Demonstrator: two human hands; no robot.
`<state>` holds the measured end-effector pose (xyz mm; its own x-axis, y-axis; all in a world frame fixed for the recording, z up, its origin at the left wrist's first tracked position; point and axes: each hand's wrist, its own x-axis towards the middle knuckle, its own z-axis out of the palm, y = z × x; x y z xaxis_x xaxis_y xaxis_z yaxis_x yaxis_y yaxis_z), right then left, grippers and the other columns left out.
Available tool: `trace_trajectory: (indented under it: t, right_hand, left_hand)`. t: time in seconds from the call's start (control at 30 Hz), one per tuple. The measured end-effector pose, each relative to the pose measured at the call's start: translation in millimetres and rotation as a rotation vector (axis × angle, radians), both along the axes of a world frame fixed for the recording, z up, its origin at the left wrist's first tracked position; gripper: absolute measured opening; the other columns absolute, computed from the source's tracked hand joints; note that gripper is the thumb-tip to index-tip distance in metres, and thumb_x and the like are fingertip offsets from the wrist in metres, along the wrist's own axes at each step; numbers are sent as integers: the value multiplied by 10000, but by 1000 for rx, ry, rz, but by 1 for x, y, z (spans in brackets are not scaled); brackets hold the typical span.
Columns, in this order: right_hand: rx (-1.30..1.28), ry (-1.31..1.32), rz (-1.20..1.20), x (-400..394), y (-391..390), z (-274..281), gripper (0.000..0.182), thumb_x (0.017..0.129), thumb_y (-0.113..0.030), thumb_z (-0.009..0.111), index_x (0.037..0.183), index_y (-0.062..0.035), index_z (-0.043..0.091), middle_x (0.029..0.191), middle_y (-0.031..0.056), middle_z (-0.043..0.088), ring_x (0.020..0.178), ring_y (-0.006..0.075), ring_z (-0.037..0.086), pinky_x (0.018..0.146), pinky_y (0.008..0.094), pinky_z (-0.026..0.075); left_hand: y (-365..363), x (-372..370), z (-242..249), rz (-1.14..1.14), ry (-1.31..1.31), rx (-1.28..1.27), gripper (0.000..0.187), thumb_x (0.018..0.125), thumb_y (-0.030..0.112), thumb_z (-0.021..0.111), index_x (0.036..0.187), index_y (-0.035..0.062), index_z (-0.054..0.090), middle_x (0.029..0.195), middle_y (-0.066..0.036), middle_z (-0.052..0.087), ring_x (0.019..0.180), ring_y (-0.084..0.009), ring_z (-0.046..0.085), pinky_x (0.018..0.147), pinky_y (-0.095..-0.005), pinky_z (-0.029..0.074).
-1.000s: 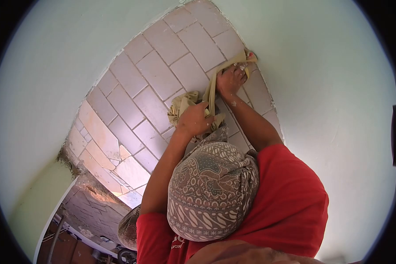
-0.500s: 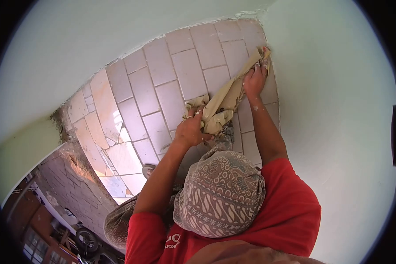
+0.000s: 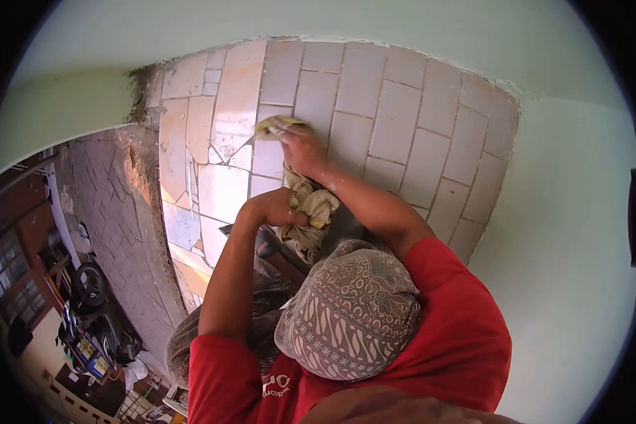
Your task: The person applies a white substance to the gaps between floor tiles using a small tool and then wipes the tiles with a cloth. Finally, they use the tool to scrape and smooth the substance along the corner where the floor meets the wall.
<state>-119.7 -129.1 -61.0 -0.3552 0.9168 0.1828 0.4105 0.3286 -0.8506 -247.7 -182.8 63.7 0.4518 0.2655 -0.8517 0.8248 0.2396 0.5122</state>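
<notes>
My left hand (image 3: 281, 207) is wrapped round a bunched beige cloth (image 3: 318, 205), low over the floor near my knees. Its fingers are partly hidden in the folds. My right hand (image 3: 304, 150) reaches across to the left, past the left hand, and grips another part of the cloth. That yellowish end is slightly blurred and lies against the tiled floor (image 3: 396, 109), near where grey-pink tiles meet shiny cream ones. A strip of the cloth runs between both hands. White flecks mark my right hand and wrist.
Pale green walls (image 3: 558, 212) border the tiles on the right and at the top. A rough, broken edge (image 3: 138, 169) separates the tiles from grey paving (image 3: 95, 184) on the left. A motorbike (image 3: 95, 304) and clutter stand at the lower left. A patterned cap (image 3: 350, 311) fills the lower middle.
My right hand has swung from the far right corner by the wall to the left, carrying its cloth end. The stretched cloth is now bunched at my left hand, nearer my body. The view has turned left.
</notes>
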Motion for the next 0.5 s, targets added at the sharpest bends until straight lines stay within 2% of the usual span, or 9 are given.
trace_trajectory:
  t: [0.03,0.07,0.13,0.17,0.23,0.27,0.3,0.37,0.5]
  right_hand:
    - [45,65,-215,23,-5,18,436,940,-62,581,1372,-65,637,1474,149,586,1304,336,596,1109,434,467]
    - [67,142,-406,51,-5,19,445,938,-46,613,1381,-14,609,1446,225,584,1299,403,584,1110,456,453]
    - [140,72,-717,131,0,24,394,1021,-104,579,1367,83,565,1467,329,513,1354,483,510,1139,490,405]
    - [239,-17,-848,177,8,26,413,1039,-156,580,1354,110,559,1492,346,476,1401,487,454,1169,514,352]
    - [136,-303,-1060,278,28,10,566,1069,-338,544,1418,107,514,1502,327,474,1403,485,426,1177,521,332]
    - [68,-498,-1051,315,43,8,634,1065,-440,504,1437,74,524,1487,318,501,1388,484,450,1175,526,339]
    - [76,-493,-1011,319,58,-1,634,1065,-440,504,1437,74,524,1487,318,501,1388,484,450,1175,526,339]
    - [8,-984,-978,309,87,-18,616,1060,-470,473,1428,15,564,1415,334,550,1354,475,487,1132,554,367]
    - [147,-950,-512,130,114,-4,666,1045,-488,476,1528,-30,469,1588,266,410,1364,432,498,1143,532,368]
  left_hand:
    - [7,4,19,53,-68,-32,570,721,337,814,1160,-13,714,1050,-202,766,979,-287,729,913,-377,554]
    - [8,6,30,150,-147,-50,568,726,329,814,1168,-13,710,1061,-189,765,985,-270,724,919,-366,548]
    - [11,26,44,284,-277,-47,572,733,309,815,1192,-12,699,1080,-169,761,1004,-247,714,927,-354,537]
    - [16,43,47,317,-324,-18,578,735,299,814,1209,-9,692,1088,-162,758,1017,-241,709,929,-352,532]
    - [29,84,45,369,-419,75,603,730,313,809,1223,-8,681,1078,-163,756,1017,-255,708,921,-364,531]
    - [35,106,27,404,-437,207,613,727,330,804,1222,-10,678,1074,-169,755,1017,-277,706,918,-372,531]
    - [39,126,7,436,-453,330,624,725,347,799,1220,-12,674,1070,-174,754,1016,-298,705,915,-380,531]
    - [55,140,4,364,-452,186,639,722,380,790,1210,-15,675,1081,-196,750,1006,-343,703,905,-397,534]
    - [49,109,1,294,-426,85,636,723,379,786,1206,-21,678,1074,-206,749,986,-341,711,877,-403,542]
